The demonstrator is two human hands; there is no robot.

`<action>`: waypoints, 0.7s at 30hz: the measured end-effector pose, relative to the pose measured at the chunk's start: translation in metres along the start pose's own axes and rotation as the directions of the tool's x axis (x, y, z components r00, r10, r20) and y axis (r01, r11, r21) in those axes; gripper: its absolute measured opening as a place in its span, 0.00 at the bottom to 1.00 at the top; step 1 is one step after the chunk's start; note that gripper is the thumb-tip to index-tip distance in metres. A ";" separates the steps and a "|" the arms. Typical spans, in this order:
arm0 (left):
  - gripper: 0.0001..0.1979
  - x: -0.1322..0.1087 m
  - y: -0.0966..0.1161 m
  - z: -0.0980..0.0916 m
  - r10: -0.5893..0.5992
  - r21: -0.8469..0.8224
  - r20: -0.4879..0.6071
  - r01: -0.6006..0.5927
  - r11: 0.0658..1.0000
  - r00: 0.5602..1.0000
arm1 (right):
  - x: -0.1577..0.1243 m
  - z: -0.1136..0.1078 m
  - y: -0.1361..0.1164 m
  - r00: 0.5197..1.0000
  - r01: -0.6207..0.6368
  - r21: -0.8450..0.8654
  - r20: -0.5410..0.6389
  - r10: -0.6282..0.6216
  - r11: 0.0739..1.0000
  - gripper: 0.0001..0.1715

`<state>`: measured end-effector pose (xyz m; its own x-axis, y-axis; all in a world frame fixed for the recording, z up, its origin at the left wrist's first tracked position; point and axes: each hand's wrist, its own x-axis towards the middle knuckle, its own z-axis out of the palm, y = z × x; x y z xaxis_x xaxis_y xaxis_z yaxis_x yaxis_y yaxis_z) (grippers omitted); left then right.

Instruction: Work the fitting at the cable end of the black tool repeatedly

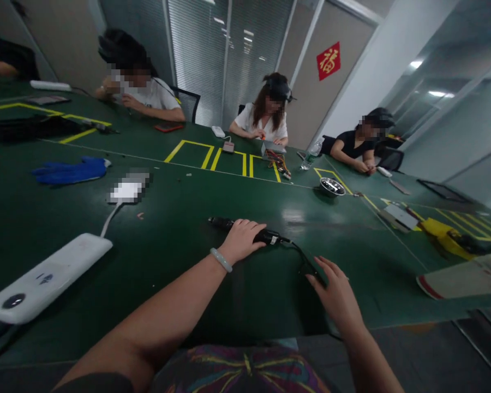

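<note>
A black electric screwdriver [265,236] lies on the green table, its tip pointing left. My left hand [242,240], with a pale bangle on the wrist, is wrapped over the middle of its body. From the tool's right end a black cable [300,251] runs right and down toward the table's front edge. Beside that cable is my right hand [331,281], thumb and fingers apart, with the cable passing near the gap between them. Whether the right hand touches the cable is hard to tell.
At the left lie a white power strip [53,275] and a blue glove [71,171]. Farther back are a metal bowl [331,187], a plastic bottle [311,155] and bundled wires [280,164]. A white cup [462,277] lies at the right. Several people sit across the table.
</note>
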<state>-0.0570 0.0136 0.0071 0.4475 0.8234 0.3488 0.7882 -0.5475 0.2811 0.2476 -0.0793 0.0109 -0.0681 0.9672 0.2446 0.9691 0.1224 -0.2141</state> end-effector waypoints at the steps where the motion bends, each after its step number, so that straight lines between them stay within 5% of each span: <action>1: 0.27 0.000 0.001 0.000 0.001 0.003 0.001 -0.001 1.000 1.000 | -0.016 -0.007 0.005 1.000 -0.011 0.001 -0.023 0.011 1.000 0.29; 7: 0.26 0.005 0.005 0.004 -0.032 0.004 0.029 0.031 0.999 0.999 | -0.115 -0.047 0.037 0.999 0.034 -0.059 -0.031 -0.036 0.998 0.27; 12: 0.25 0.007 0.007 0.007 -0.040 0.001 0.035 0.040 0.999 0.999 | -0.161 -0.047 0.027 0.973 0.214 -0.034 -0.074 -0.217 0.976 0.24; 17: 0.25 0.007 0.008 0.009 -0.039 0.006 0.055 0.038 0.999 0.998 | -0.135 -0.049 -0.004 0.963 0.266 -0.027 -0.019 -0.267 0.963 0.21; 21: 0.24 0.007 0.010 0.010 -0.030 0.020 0.039 0.030 0.999 0.999 | -0.083 -0.080 -0.038 0.888 0.457 -0.029 0.077 -0.454 0.889 0.19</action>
<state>-0.0416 0.0154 0.0035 0.4394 0.8449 0.3051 0.8094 -0.5197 0.2736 0.2358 -0.1824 0.0740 -0.5186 0.8203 0.2413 0.8373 0.5444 -0.0514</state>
